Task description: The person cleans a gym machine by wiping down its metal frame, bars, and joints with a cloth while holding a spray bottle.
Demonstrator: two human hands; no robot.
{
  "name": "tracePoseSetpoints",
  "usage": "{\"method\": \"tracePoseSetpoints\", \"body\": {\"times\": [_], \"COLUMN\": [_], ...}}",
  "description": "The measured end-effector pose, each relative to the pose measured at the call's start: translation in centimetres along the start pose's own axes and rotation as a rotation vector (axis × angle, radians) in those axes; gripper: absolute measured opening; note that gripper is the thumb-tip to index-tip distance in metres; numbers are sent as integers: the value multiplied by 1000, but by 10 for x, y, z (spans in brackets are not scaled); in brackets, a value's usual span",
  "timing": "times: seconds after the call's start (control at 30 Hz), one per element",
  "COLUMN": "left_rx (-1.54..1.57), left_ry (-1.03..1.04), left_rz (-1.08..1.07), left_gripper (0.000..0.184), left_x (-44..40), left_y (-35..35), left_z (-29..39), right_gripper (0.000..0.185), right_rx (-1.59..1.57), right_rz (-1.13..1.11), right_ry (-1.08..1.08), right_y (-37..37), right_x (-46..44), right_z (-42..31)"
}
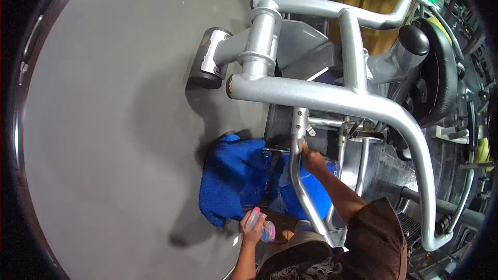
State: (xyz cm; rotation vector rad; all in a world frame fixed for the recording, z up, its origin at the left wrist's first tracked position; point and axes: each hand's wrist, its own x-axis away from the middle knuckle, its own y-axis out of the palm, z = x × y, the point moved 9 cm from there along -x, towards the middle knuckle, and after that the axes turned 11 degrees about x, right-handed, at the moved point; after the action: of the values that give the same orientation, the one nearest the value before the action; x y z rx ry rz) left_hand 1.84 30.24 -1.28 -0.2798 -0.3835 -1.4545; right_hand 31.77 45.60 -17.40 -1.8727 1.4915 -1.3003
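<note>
My left hand (251, 231) is closed around a small clear bottle (252, 219) with a pink cap, low in the head view. Beside its fingers shows a clear and pink object (268, 232), its shape partly hidden. My right hand (312, 159) touches a bent silver tube (295, 168) of the machine, just below a bracket with bolts; its fingers are partly hidden and whether it grips the tube is unclear. A blue cloth (231, 179) lies to the left of the tube, above my left hand.
A large silver gym machine frame (311, 91) spans the upper right. It has a black padded roller (207, 57) and a black pad (441, 70). Something blue (306, 189) lies behind the bent tube. More equipment stands at the far right. Grey floor (104, 124) stretches across the left.
</note>
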Motion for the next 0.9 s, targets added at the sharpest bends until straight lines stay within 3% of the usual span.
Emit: {"method": "tracePoseSetpoints", "body": {"times": [0.07, 0.17, 0.23, 0.3, 0.5, 0.6, 0.7, 0.8, 0.9], "left_rx": [15, 62, 55, 47, 46, 46, 19, 111, 132], "left_ry": [27, 73, 77, 81, 106, 109, 131, 138, 170], "left_rz": [-25, -70, -94, -94, -87, -101, -120, -147, -196], "left_gripper": [13, 12, 12, 12, 12, 12, 13, 12, 12], "left_x": [3, 7, 10, 12, 39, 53, 66, 80, 96], "left_y": [1, 7, 12, 13, 6, 0, -15, -17, -24], "left_z": [3, 15, 23, 23, 24, 24, 20, 19, 13], "right_gripper": [54, 46, 43, 44, 48, 44, 43, 41, 38], "right_rx": [21, -360, -522, -411, -21, -72, -85, -75, 6], "right_rz": [50, 548, 449, 467, 102, 244, 180, 155, 31], "right_ry": [-99, -142, 85, -30, -5, -107, -175, -152, 52], "right_y": [34, 26, -23, -24, 21, 33, 51, 58, 65], "right_x": [13, 13, 25, 21, 62, 89, 119, 161, 202], "right_z": [14, 38, 12, -13, -49, -42, -32, -32, -24]}}
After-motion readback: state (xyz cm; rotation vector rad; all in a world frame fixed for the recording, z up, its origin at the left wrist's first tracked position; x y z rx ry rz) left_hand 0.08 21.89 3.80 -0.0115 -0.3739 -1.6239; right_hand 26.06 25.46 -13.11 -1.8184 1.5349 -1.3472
